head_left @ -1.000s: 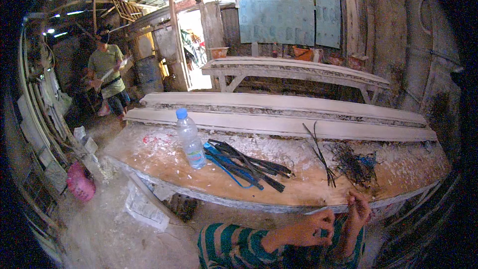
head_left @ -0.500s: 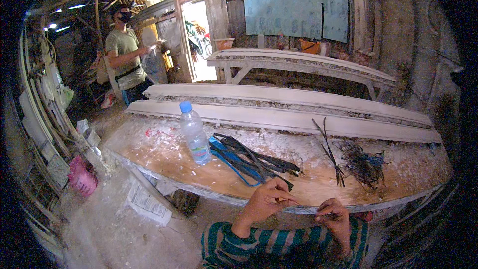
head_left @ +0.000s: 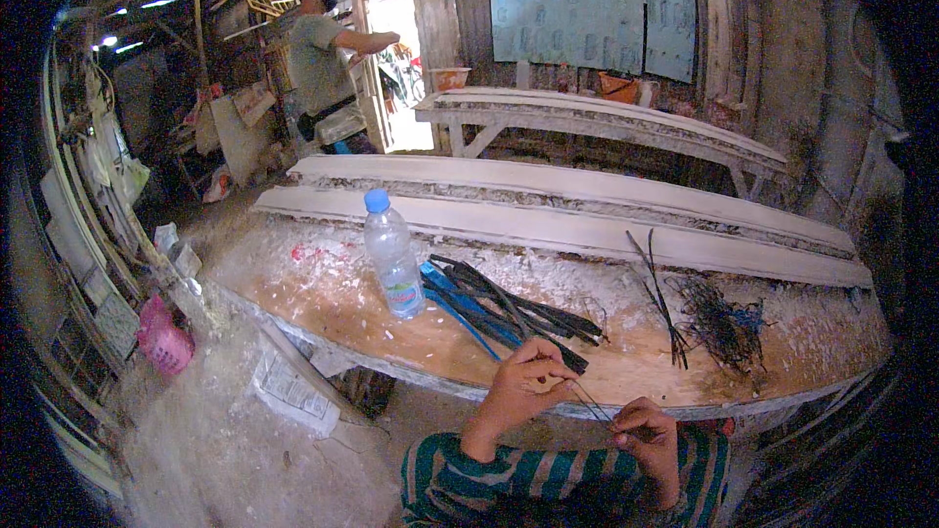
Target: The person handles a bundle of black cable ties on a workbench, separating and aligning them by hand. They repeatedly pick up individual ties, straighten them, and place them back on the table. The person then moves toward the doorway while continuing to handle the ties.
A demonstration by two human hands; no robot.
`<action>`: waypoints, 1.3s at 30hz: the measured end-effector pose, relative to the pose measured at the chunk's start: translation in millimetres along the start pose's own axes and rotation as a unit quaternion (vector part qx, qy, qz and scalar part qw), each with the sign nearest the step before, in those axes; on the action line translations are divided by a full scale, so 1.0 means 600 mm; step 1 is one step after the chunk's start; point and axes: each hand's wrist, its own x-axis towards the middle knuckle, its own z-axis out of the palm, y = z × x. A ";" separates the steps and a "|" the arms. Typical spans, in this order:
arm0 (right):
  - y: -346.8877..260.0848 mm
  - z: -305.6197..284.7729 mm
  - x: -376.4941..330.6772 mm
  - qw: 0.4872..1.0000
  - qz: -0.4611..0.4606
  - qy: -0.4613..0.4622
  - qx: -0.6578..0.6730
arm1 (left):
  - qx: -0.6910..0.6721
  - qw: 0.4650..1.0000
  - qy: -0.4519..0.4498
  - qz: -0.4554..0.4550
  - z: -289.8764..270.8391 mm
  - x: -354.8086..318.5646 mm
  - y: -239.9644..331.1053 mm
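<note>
Thin dark strands [head_left: 591, 404] stretch between my hands, just above the table's near edge. My left hand [head_left: 511, 399] is closed in a pinch on one end, and my right hand [head_left: 649, 442] pinches the other end. Beyond the left hand lies a bundle of black strips [head_left: 509, 305], with blue strips [head_left: 458, 301] among and under it. A clear plastic bottle [head_left: 393, 259] with a blue cap stands upright beside the bundle. Farther right are a few loose black strips [head_left: 661, 308] and a tangle of thin black strands [head_left: 722, 328].
Long white mouldings [head_left: 548, 227] span the back of the dusty wooden table [head_left: 323, 308]. Behind stands a white bench [head_left: 626, 127]. A person [head_left: 323, 68] is at the far left by the doorway. On the floor are a pink sack [head_left: 164, 334] and a printed white bag [head_left: 291, 389].
The strands between my hands now show more clearly, with both hands still pinched on them. The other person has moved right, toward the doorway, with an arm raised. My view has shifted slightly.
</note>
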 end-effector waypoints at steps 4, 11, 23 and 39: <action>0.006 0.000 0.000 0.999 -0.014 -0.034 0.007 | -0.018 1.000 0.011 -0.001 0.003 0.000 0.002; -0.003 0.012 -0.003 0.998 -0.022 -0.057 0.009 | -0.011 0.999 0.026 0.022 0.008 -0.001 -0.001; -0.021 0.032 -0.004 0.993 0.028 -0.102 0.057 | 0.013 0.997 0.066 0.029 0.013 -0.003 -0.009; 0.008 0.016 0.012 0.985 -0.097 -0.144 -0.009 | 0.078 0.992 0.036 0.093 0.035 -0.001 -0.036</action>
